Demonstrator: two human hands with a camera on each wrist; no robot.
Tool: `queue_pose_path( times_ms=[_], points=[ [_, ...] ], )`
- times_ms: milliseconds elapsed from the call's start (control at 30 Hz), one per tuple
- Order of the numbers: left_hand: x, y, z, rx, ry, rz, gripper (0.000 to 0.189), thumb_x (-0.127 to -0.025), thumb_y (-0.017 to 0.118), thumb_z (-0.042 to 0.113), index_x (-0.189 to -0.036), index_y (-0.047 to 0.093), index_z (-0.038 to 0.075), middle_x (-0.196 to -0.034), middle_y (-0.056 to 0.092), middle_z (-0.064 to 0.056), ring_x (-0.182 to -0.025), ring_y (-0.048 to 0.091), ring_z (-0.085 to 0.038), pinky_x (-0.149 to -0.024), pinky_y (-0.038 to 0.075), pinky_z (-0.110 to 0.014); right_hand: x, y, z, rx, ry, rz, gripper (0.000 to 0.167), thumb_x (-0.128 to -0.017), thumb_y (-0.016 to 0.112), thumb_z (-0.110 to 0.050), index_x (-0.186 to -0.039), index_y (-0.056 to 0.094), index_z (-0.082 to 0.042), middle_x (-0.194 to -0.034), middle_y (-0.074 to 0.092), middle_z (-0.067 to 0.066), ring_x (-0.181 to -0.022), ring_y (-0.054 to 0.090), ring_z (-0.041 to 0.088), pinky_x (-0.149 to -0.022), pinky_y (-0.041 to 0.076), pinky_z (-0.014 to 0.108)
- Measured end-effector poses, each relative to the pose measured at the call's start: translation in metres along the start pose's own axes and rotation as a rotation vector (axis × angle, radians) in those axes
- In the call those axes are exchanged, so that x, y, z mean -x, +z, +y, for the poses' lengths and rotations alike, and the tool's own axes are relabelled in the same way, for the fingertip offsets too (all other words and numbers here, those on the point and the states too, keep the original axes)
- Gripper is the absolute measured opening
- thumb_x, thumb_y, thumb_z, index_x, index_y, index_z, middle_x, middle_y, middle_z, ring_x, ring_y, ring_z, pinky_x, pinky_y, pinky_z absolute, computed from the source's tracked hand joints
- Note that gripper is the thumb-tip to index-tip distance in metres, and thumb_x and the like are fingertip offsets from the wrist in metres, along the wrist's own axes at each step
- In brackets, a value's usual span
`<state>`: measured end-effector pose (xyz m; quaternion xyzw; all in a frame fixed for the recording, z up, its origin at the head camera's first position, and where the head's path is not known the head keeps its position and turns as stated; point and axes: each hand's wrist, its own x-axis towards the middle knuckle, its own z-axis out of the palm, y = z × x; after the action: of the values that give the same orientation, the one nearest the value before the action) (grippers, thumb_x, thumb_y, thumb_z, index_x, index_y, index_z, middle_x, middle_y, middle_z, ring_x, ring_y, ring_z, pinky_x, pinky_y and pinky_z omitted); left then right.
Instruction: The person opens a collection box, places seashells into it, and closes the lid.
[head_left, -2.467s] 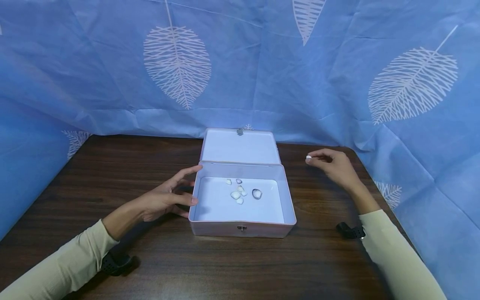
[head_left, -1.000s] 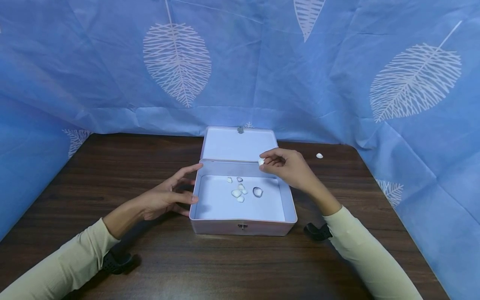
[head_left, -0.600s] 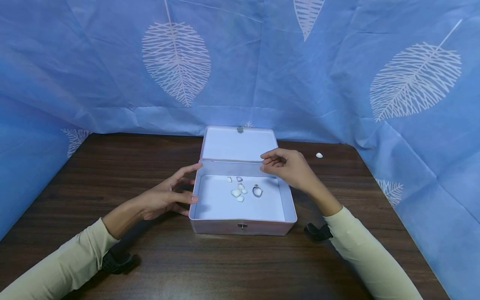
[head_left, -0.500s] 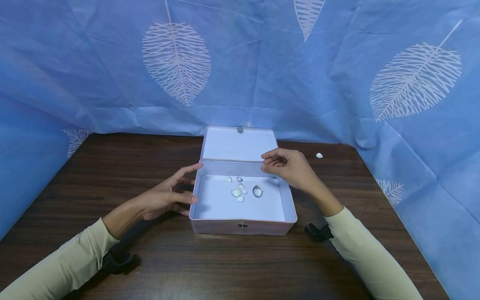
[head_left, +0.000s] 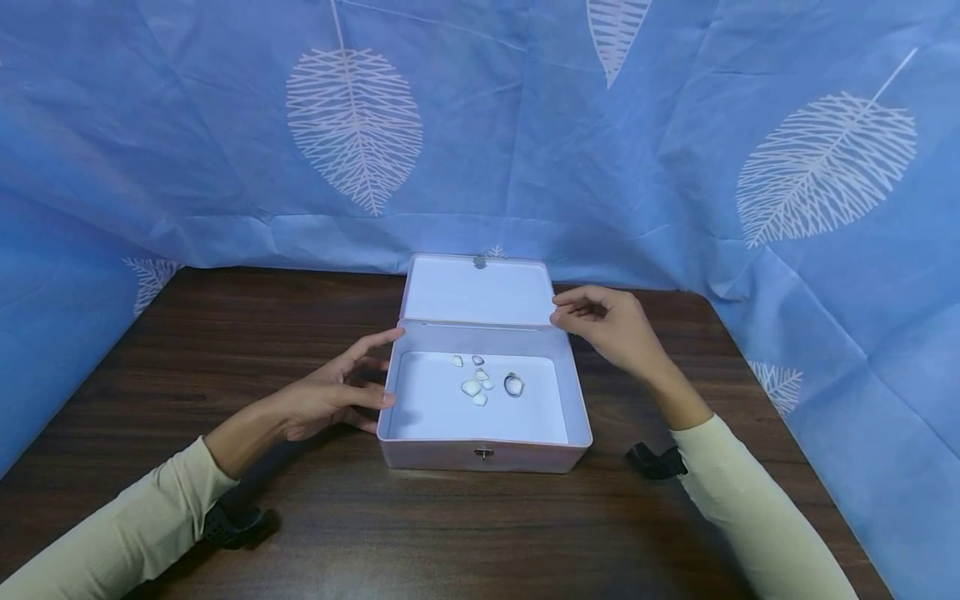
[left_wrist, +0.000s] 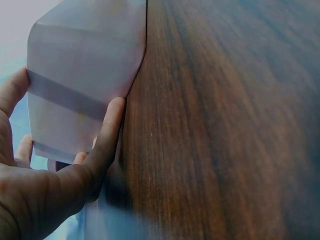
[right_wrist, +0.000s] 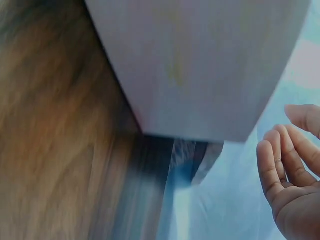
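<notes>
A pale metal box (head_left: pixel 435 456) stands on the table, its hinged lid (head_left: pixel 480 292) tipped back. Several small white seashells (head_left: pixel 471 388) lie on its floor, left of a larger dark-rimmed shell (head_left: pixel 513 385). My left hand (head_left: pixel 326 402) steadies the box's left side with spread fingers; in the left wrist view its fingertips (left_wrist: pixel 116 103) touch the outer wall. My right hand (head_left: pixel 615 327) hovers by the box's back right corner. Its fingers bend loosely, and the right wrist view shows nothing between thumb and fingers (right_wrist: pixel 290 160).
The dark wood table (head_left: pixel 300 525) extends around the box. Behind it hangs a blue cloth (head_left: pixel 480 125) with white leaf prints. The box's front wall carries a small metal clasp (head_left: pixel 483 454).
My right hand carried a small white shell over the box and let it go into the dark-rimmed one, then moved back right. It now covers the loose shell's place on the table.
</notes>
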<state>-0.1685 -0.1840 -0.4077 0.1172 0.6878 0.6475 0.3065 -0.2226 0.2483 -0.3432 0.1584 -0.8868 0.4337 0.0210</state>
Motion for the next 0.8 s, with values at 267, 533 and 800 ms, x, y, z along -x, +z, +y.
queue_pose_path(
  times_ms=[267,533,800],
  points=[
    [0.0,-0.001,0.0,-0.001,-0.004,-0.004,0.105,-0.105,0.082,0.017,-0.182,0.013,0.039,-0.179,0.014,-0.025,-0.139,0.06,-0.044,-0.098,0.067,-0.056,-0.002,-0.026,0.02,0.077,0.024,0.073,0.034,-0.108,0.079,-0.034,-0.134,0.081,-0.011,-0.126,0.082,0.014,-0.099,0.07,0.003,-0.084,0.057,0.018],
    [0.001,-0.001,0.0,-0.002,-0.009,-0.001,0.105,-0.105,0.081,0.016,-0.182,0.013,0.038,-0.178,0.015,-0.025,-0.136,0.063,-0.041,-0.098,0.067,-0.055,-0.009,-0.053,0.05,0.146,0.091,0.125,0.042,-0.109,0.077,-0.041,-0.138,0.079,-0.011,-0.127,0.08,0.009,-0.1,0.066,0.001,-0.079,0.054,0.017],
    [0.001,-0.001,0.0,0.003,0.0,-0.009,0.104,-0.106,0.081,0.015,-0.182,0.013,0.037,-0.178,0.016,-0.026,-0.136,0.064,-0.041,-0.097,0.067,-0.055,-0.016,-0.077,0.088,0.132,0.167,0.121,0.047,-0.11,0.076,-0.038,-0.14,0.075,-0.001,-0.098,0.075,-0.025,-0.087,0.07,-0.005,-0.078,0.056,0.014]
  ],
)
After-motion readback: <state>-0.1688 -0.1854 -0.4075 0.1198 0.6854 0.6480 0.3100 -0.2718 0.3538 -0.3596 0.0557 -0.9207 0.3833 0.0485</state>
